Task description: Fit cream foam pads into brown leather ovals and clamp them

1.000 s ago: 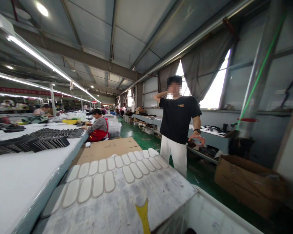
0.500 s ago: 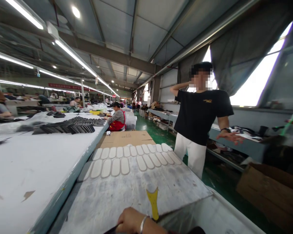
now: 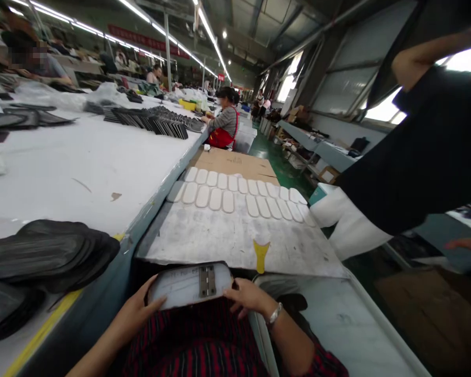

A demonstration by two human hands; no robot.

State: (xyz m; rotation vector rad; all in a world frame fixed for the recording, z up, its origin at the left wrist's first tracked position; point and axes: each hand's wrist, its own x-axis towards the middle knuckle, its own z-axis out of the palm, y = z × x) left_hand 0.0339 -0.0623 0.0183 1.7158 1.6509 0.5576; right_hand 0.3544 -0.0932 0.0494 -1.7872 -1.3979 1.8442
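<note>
Gripping the left end of a rounded, dark-rimmed panel (image 3: 176,289), the left hand (image 3: 142,305) is laying its thumb on the pale face; the right hand (image 3: 250,297) is holding the opposite end between thumb and fingers, near a metal hinge (image 3: 207,281); the panel is sitting above the striped clothing (image 3: 192,345), just before a worn board (image 3: 220,238); on that board, pale oval pieces (image 3: 215,199) are lying in rows, and a yellow forked tool (image 3: 261,255) is resting at the near edge.
</note>
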